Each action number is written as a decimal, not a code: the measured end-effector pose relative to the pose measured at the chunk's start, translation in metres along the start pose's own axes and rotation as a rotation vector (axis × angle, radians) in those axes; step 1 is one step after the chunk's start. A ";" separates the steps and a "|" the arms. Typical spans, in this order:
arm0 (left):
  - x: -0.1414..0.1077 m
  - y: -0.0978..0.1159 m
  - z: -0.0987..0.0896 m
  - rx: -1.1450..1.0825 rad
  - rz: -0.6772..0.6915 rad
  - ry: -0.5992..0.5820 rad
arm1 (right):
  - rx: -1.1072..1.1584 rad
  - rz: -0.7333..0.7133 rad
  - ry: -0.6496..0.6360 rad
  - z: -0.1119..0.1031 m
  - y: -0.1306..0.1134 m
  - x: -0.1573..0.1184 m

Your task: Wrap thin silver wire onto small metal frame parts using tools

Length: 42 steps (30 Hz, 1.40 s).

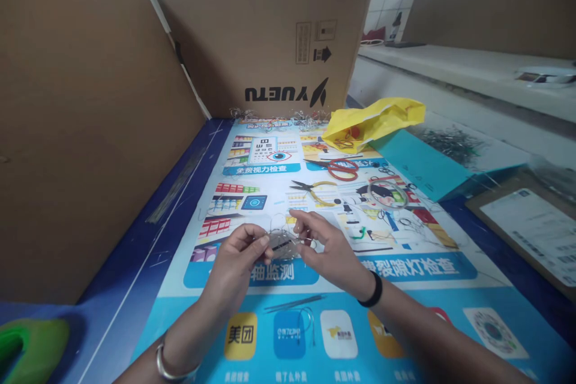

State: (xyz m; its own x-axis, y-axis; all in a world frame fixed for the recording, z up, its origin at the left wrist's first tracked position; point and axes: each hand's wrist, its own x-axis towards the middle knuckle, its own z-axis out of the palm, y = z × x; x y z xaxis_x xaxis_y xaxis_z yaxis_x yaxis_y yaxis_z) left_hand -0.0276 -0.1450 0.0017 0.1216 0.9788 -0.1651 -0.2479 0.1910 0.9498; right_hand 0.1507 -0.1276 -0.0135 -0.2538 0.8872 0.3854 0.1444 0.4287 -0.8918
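Observation:
Between my hands is a roundish piece of thin, silvery bent wire (282,247), with fine loops and ends sticking up. My left hand (245,249) is closed, its thumb and index finger pinching the left edge of the wire piece. At its right side is my right hand (326,246), thumb and index finger apart and the other fingers curled; whether a fine wire touches them is hard to see. Beyond the hands lie yellow-handled pliers (317,191) and red-handled scissors (339,168). Nearer to me are several thin dark wires (294,303) on the printed sheet (396,294).
A wire coil (387,194) and loose wire bits lie at right. Behind them are a yellow bag (378,120) and a blue-green folder (423,162) near a heap of wire clippings (452,147). Cardboard walls (270,30) stand behind and left. A green object (33,345) sits front left.

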 end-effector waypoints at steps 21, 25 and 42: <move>-0.001 -0.001 0.001 0.015 -0.012 -0.004 | -0.027 -0.001 0.028 -0.001 0.003 0.000; -0.001 -0.002 0.000 0.006 -0.007 -0.013 | -0.036 0.012 0.021 -0.001 0.004 0.000; -0.004 -0.004 0.003 0.020 0.017 -0.009 | 0.019 0.089 0.066 0.004 0.001 -0.003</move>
State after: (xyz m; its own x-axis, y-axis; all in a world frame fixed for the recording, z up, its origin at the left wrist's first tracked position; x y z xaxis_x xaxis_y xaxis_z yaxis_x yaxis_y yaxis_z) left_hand -0.0244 -0.1494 -0.0006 0.1261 0.9812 -0.1462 -0.2306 0.1724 0.9577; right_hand 0.1481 -0.1309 -0.0163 -0.1773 0.9311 0.3187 0.1453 0.3450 -0.9273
